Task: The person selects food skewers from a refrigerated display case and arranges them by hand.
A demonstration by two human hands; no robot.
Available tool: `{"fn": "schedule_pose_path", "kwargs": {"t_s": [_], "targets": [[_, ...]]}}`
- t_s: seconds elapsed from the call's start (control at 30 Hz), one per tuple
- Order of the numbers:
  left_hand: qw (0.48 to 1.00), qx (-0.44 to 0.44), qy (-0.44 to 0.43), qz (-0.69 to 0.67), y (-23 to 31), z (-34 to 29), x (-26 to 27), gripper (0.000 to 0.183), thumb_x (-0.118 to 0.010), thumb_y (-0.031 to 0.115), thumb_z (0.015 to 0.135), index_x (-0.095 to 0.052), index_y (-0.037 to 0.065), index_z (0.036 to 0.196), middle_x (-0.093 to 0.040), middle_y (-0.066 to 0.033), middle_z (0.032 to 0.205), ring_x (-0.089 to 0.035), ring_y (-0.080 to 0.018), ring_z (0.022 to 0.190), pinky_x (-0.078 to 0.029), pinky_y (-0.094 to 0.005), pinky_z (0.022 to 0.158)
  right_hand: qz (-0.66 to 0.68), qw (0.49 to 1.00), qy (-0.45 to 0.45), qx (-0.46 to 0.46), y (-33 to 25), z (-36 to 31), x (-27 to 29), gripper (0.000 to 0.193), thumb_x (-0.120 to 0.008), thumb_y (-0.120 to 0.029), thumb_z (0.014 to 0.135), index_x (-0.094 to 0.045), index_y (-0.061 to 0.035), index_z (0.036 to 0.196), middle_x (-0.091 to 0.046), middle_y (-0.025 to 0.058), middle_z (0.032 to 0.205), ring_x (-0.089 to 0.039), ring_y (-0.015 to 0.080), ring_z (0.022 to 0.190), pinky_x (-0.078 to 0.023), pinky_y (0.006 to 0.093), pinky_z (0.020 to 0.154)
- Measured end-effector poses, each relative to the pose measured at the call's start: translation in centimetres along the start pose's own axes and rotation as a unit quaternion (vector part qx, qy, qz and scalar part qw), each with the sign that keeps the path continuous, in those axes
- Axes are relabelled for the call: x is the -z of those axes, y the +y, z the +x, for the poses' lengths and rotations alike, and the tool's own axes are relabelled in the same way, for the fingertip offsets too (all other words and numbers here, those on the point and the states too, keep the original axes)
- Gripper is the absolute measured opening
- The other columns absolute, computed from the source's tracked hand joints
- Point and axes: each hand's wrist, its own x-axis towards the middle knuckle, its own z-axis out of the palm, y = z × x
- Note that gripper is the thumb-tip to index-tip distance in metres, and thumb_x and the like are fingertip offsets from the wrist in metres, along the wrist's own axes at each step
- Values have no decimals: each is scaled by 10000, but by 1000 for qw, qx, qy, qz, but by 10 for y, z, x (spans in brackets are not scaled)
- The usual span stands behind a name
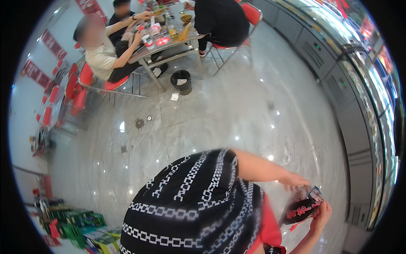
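A black packet (297, 212) with red markings and a clear, shiny upper part is in front of me at the lower right. My right hand (323, 215) grips its right edge, fingers wrapped round it. Just above the clear part is my left hand (293, 180), its fingers spread and bent downward. Whether they touch the plastic I cannot make out. A small blue-and-white piece (315, 194) shows at the packet's top. The contents cannot be seen. My patterned black sleeve and red apron (270, 222) fill the lower middle.
A long grey refrigerated counter (359, 165) runs down the right side. Ahead, people sit at a metal table (146, 54) with bottles and food. A black bin (181, 81) stands beside it. Green crates (78, 218) are stacked at the lower left, red chairs (80, 99) further back.
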Motion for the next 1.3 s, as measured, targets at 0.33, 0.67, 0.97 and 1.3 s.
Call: {"fn": "schedule_pose_path", "kwargs": {"t_s": [0.33,0.67,0.97,1.3], "targets": [[926,127,-75,-347,86,122,70,820,-292,661,786,-287,18,1295,-417,-320,1173,-547,-378,966,-502,-416,722,-125,977,-134,111,-96,128,91,263,-572,-203,786,-459,-60,597,-396,-33,488,-302,37,417,-209,203,393],[763,-363,-173,-506,86,176,143,454,-435,387,834,-481,45,1130,-504,-125,1146,-491,-274,1035,-374,-460,903,-465,858,-194,101,-139,223,109,221,-595,-232,751,-552,-25,689,-414,98,457,-434,159,414,-341,320,420],[870,-359,-100,-323,224,178,98,862,-635,382,707,-180,5,1335,-308,-127,1338,-310,-249,1233,-255,-376,1011,-397,918,12,-16,-165,207,184,359,-528,-293,806,-564,46,694,-414,48,491,-374,105,488,-323,304,451],[962,-241,-65,-115,190,221,15,796,-620,69,686,-184,59,1353,-393,-86,1276,-400,-196,1157,-291,-347,977,-164,950,255,-80,-134,171,245,335,-551,-267,810,-538,15,630,-442,-18,521,-375,77,461,-276,252,393]]}}
